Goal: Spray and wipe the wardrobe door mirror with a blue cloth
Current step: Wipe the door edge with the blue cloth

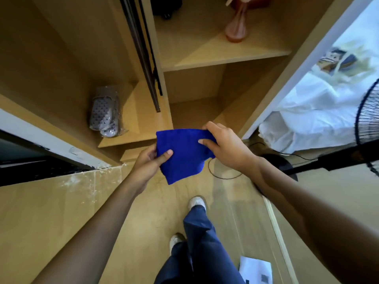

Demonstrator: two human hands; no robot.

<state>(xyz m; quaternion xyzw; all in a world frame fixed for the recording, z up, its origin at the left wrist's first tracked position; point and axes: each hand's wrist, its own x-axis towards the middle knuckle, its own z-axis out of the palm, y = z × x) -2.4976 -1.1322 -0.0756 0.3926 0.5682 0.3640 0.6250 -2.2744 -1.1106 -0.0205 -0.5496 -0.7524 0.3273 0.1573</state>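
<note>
Your left hand (148, 160) pinches the left edge of the blue cloth (182, 154), thumb curled over its front, while your right hand (223, 144) grips the upper right corner with fingers folded round it; the cloth hangs spread between the two holds, its lower corner drooping free below them. Beyond the grip stand the open wardrobe shelves (225, 52); left of your left hand lie bagged slippers (105, 113), and right of your right hand a black fan (367, 124) stands.

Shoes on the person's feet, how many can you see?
2. One white shoe is stepped forward on the wooden floor, below the blue cloth. The other white shoe is nearer, half hidden under the dark blue trouser leg.
</note>
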